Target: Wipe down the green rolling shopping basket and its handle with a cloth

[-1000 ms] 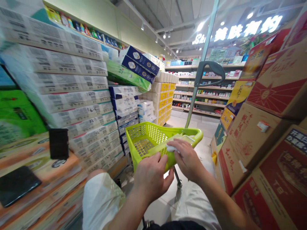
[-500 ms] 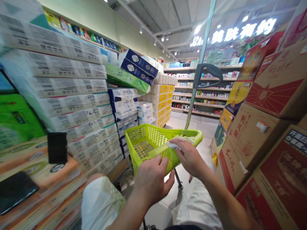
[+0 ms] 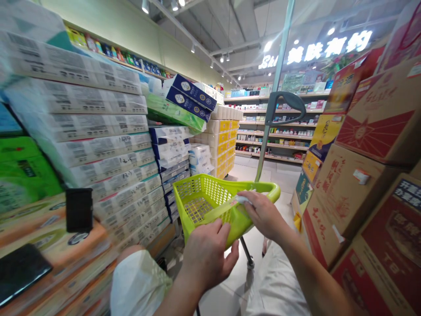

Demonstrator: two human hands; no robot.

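Note:
A lime-green plastic shopping basket (image 3: 188,193) with pierced walls is fixed on a wheeled frame in front of my knees, with a bare grid floor showing. My left hand (image 3: 208,252) curls its fingers over the near rim, thumb hanging apart below. Farther along the same rim, my right hand (image 3: 261,213) presses a small white wad (image 3: 242,199), perhaps a tissue or wipe, against the plastic. Most of the wad is hidden beneath its fingers. Behind the basket rises a metal pole (image 3: 263,153) with a grey loop handle (image 3: 291,105).
Plastic-wrapped paper packs (image 3: 108,127) are piled high on the left. A dark phone-like slab (image 3: 23,270) and a black upright object (image 3: 79,210) lie on orange packs. Cardboard cartons (image 3: 342,188) line the right side. Stocked shelves (image 3: 279,127) stand at the back.
My right hand has slid slightly right along the rim with the white wad. My left hand keeps its place on the basket. The view has tilted up a little.

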